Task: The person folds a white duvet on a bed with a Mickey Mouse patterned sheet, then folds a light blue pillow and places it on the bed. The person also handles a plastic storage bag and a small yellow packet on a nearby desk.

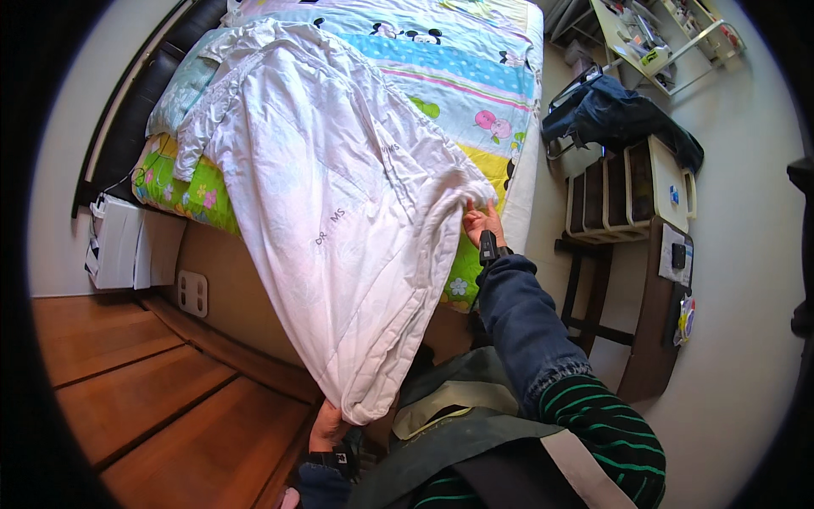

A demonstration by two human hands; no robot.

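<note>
A white quilt (318,172) with printed lettering lies partly over the bed and is drawn out toward me past the mattress edge. Low in the view, my left hand (327,427) grips its near corner. My right hand (483,224) holds another part of the quilt's edge, near the right side of the bed. Between the hands, the quilt's border hangs in thick folds. Under it shows a colourful bed sheet (445,83) with cartoon figures and fruit prints. The fingertips of my left hand are hidden by the fabric.
A pale green pillow (181,95) rests by the dark headboard (137,95). A white bedside cabinet (137,245) and wooden drawer fronts (152,394) stand left. On the right are a drawer unit (620,191), dark clothing (617,118) on a chair, a brown table (652,318) and a desk (626,38).
</note>
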